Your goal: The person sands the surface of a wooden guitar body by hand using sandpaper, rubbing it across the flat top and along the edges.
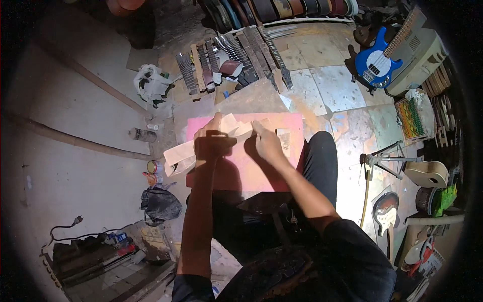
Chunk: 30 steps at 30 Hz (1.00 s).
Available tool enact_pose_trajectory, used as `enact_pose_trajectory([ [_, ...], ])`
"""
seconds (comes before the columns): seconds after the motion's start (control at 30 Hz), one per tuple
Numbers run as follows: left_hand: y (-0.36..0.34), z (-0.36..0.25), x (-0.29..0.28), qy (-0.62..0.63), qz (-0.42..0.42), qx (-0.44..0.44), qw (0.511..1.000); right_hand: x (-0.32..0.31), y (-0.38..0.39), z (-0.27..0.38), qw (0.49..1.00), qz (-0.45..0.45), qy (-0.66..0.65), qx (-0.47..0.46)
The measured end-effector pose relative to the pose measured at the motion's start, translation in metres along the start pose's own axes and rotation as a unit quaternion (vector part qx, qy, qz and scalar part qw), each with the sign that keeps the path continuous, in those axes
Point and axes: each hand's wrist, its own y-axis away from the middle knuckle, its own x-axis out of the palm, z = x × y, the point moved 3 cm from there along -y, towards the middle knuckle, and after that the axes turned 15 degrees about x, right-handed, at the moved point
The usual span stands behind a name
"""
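A long, pale piece of wood (178, 153) lies slantwise above a pink board (261, 176) in front of me. My left hand (212, 142) is closed around its middle, with the thumb side up. My right hand (268, 144) pinches the wood toward its far right end, fingertips pressed together there. Whether it is one piece or two laid together, I cannot tell; a dark gap shows at its left end. Beside my right hand, a small tan rectangular patch (284, 138) lies on the board. My palms hide part of the wood.
Metal-toothed strips and wood lengths (226, 60) lie beyond the board. At the right are a blue miniature bass guitar (377, 63), a small tripod (380, 160) and other small guitars (427, 173). A black plastic bag (161, 204) and cans (155, 167) stand along the left wall.
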Motion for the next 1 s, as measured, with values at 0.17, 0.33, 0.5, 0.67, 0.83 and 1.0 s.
enact_pose_trajectory([
  [0.17,-0.003,-0.004,-0.002,0.004,0.007,-0.003,1.0,-0.008,-0.01,0.002,0.973,0.134,-0.105,0.155],
  [0.33,-0.008,-0.005,-0.001,0.037,-0.016,0.008,0.999,0.018,-0.003,-0.031,0.962,-0.198,-0.053,-0.179],
  [0.5,-0.003,0.005,-0.003,0.045,-0.038,0.018,0.998,0.013,-0.003,-0.008,0.917,0.159,-0.285,0.23],
  [0.67,-0.009,0.008,0.005,0.032,-0.008,-0.006,0.999,0.028,-0.001,-0.031,0.985,-0.016,-0.157,0.073],
  [0.83,-0.014,0.004,0.001,-0.023,-0.06,0.022,0.998,0.032,-0.008,-0.02,0.984,-0.123,-0.131,-0.021],
  [1.0,-0.015,0.01,0.003,-0.011,-0.052,0.018,0.998,0.029,-0.011,-0.007,0.988,-0.072,-0.133,0.042],
])
